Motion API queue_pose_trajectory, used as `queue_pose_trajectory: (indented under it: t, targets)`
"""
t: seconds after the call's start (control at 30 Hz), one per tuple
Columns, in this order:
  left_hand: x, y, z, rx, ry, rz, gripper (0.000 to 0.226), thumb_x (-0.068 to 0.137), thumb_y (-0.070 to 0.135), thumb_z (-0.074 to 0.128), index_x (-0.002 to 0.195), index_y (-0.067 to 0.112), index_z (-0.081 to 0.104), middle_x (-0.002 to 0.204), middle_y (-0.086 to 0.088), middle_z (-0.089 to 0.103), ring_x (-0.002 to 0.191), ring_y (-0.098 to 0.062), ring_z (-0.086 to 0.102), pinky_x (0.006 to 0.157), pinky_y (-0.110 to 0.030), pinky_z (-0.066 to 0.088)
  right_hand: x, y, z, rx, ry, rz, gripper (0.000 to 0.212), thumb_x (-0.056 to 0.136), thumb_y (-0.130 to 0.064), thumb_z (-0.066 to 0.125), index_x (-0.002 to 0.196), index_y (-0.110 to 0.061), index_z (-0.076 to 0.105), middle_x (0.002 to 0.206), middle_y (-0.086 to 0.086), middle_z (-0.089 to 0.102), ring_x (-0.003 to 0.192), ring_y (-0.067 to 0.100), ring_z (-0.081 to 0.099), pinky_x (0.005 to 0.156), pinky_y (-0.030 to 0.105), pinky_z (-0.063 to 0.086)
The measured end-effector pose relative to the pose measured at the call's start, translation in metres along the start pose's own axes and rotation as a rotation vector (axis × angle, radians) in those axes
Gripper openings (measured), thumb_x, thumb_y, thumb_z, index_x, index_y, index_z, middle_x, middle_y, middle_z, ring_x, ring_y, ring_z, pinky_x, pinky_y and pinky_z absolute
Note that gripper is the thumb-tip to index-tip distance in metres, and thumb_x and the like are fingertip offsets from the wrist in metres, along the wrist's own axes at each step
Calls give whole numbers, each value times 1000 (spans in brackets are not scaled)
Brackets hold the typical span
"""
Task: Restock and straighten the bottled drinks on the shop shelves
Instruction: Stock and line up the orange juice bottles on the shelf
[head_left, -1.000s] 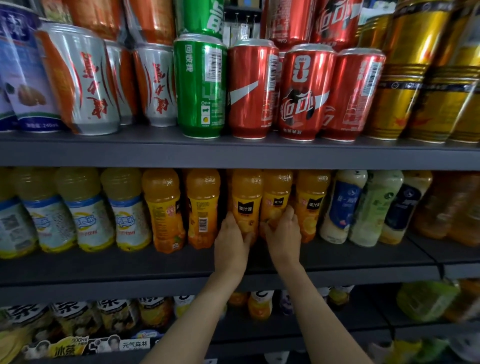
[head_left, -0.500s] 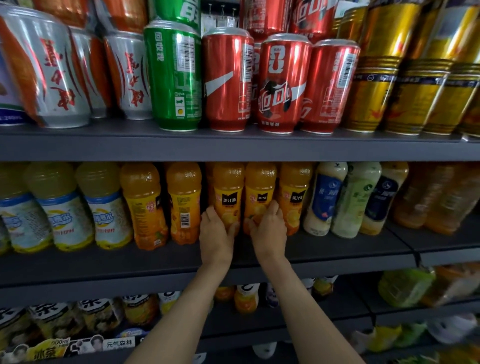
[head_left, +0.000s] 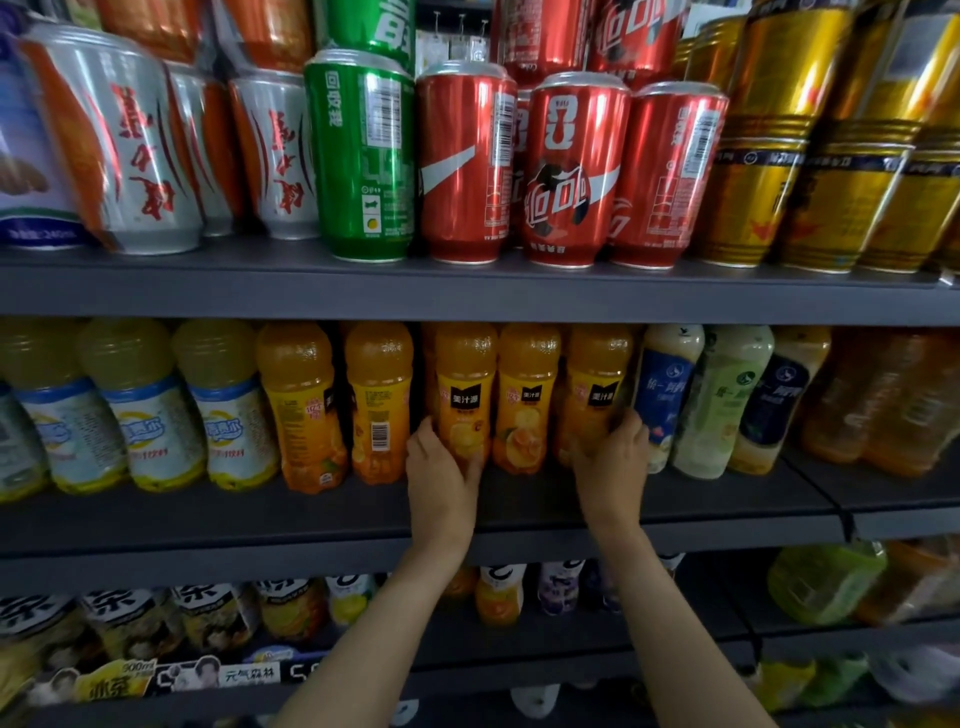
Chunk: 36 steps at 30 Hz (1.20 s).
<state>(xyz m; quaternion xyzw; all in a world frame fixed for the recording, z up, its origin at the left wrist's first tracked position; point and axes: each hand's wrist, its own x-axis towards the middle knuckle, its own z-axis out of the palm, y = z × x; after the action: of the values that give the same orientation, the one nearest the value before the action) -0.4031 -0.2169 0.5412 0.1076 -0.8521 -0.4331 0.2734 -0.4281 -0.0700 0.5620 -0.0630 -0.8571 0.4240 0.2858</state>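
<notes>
Several orange juice bottles stand in a row on the middle shelf (head_left: 208, 525). My left hand (head_left: 441, 478) grips the base of one orange bottle (head_left: 465, 384) with a black label patch. My right hand (head_left: 613, 462) grips the base of another orange bottle (head_left: 597, 384), two places to the right. A third orange bottle (head_left: 527, 395) stands untouched between them. Both forearms reach up from the bottom of the view.
Pale yellow bottles (head_left: 145, 415) stand at the left of the same shelf, white and green bottles (head_left: 722, 400) at the right. Red cans (head_left: 571, 171), a green can (head_left: 363, 156) and gold cans (head_left: 753, 182) fill the shelf above. More bottles sit on the lower shelf (head_left: 498, 592).
My right hand has moved right, from the middle orange bottle to the one beside the white bottle. My left hand stays on its bottle. The hands are now further apart.
</notes>
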Motion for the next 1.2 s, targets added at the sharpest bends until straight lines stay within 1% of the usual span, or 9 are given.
queue_pose_trajectory:
  t: [0.1,0.23,0.5,0.7,0.87,0.93,1.0,1.07,1.2]
  targets:
    - [5,2,2,18,-31,-7,66,87,17,62,141,8,27,136,-11,42,128,-25,39,105,-39,36,7,6,8,-22,-99,70,61,81,-20,69,128,1,36,131,20,45,123,33,43,99,40,38]
    - [7,1,4,59,-32,-16,64,87,15,61,141,8,27,135,-11,44,127,-25,40,104,-37,38,8,7,10,-50,-76,58,54,80,-20,71,119,3,41,125,21,48,117,34,45,94,38,39]
    - [11,-2,7,83,-39,16,61,87,16,61,139,7,30,132,-12,47,124,-27,44,101,-38,40,1,4,10,-68,-59,59,60,80,-24,71,124,1,39,129,18,47,121,33,44,94,39,41]
    - [7,-1,5,87,-21,19,62,87,15,61,140,8,30,134,-12,46,126,-27,41,104,-35,34,3,1,9,-91,-91,92,63,81,-25,70,127,0,35,132,18,44,123,33,41,96,39,39]
    - [14,-3,0,9,-74,36,70,83,22,67,140,8,29,134,-11,45,127,-25,41,104,-37,38,-14,-9,12,-60,4,23,85,77,-27,74,140,1,24,141,22,28,131,36,29,106,40,31]
    - [20,0,0,-24,-102,11,71,81,23,70,137,8,30,133,-11,47,124,-25,44,100,-36,39,-23,-13,15,-111,108,-27,86,75,-30,76,139,2,29,140,24,30,127,37,33,100,44,36]
    - [24,4,2,-40,-118,-37,65,81,20,70,133,7,33,130,-12,48,121,-27,47,96,-36,41,-29,-18,21,-151,166,-126,78,73,-31,77,131,4,40,130,25,41,116,39,43,90,45,43]
    - [23,8,2,-9,-120,-72,58,82,19,68,129,6,35,128,-14,48,119,-29,48,94,-37,42,-33,-23,28,-208,113,-193,71,70,-33,79,121,5,48,118,24,51,106,41,51,85,48,45]
    - [16,6,-4,66,-131,-40,59,84,19,65,131,5,33,129,-15,46,120,-30,46,96,-38,41,-35,-26,38,-288,-49,-111,67,79,-33,70,131,-1,42,125,19,46,117,37,44,92,45,40]
